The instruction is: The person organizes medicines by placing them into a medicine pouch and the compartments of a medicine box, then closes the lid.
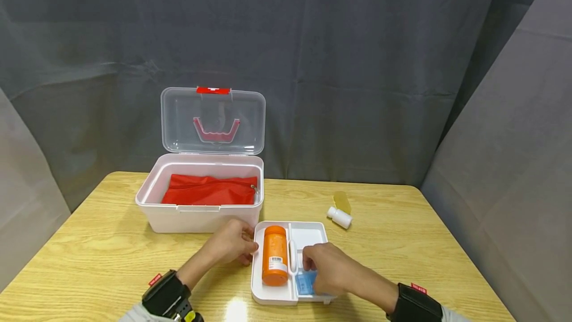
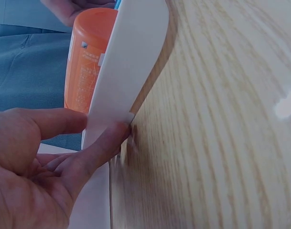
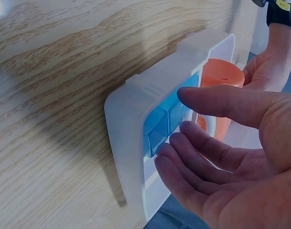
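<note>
Nearest the person, a white tray [image 1: 277,298] sits on the wooden table [image 1: 107,257]. The right hand [image 1: 330,268] hovers over the tray's right side with fingers loosely spread and holding nothing, just above a blue pill box [image 1: 306,282] lying in the near right compartment. The left hand [image 1: 230,243] has thumb and fingers pinching the tray's left rim. An orange bottle [image 1: 274,254] lies in the left compartment. Farther right, a small white bottle [image 1: 340,217] lies beside a yellow cap [image 1: 342,201]. Beyond the tray stands an open white box [image 1: 201,202] with a red pouch [image 1: 210,191] inside and its clear lid [image 1: 213,121] raised.
</note>
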`<state>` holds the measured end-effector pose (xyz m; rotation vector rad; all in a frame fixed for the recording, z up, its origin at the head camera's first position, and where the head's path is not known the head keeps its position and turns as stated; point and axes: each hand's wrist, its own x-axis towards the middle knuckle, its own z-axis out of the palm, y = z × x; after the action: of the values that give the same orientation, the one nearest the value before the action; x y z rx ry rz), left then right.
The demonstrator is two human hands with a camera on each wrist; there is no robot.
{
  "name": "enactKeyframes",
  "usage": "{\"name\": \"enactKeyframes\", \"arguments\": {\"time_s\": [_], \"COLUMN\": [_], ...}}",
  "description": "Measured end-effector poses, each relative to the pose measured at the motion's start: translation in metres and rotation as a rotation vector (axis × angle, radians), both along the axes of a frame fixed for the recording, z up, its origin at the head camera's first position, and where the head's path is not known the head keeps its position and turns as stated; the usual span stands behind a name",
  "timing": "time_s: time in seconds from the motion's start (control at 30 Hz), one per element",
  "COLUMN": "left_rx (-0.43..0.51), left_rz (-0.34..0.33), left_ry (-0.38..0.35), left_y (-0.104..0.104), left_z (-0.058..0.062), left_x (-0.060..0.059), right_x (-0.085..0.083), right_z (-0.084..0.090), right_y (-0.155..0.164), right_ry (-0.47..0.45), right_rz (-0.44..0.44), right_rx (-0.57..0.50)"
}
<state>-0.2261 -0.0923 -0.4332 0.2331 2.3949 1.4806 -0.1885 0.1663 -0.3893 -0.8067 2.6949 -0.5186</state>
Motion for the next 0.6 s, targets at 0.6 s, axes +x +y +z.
{"name": "enactKeyframes", "arguments": {"time_s": [0.6], "left_rx": [-0.002], "left_rz": [-0.002], "left_ry": [-0.005], "left_y": [-0.0005], "left_z": [0.0006], "left_x": [-0.0003], "right_x": [-0.0102], "right_z": [0.0063], "right_y": [0.0017], "right_ry": [0.056], "right_rz": [-0.152], "right_rx": [-0.006]}}
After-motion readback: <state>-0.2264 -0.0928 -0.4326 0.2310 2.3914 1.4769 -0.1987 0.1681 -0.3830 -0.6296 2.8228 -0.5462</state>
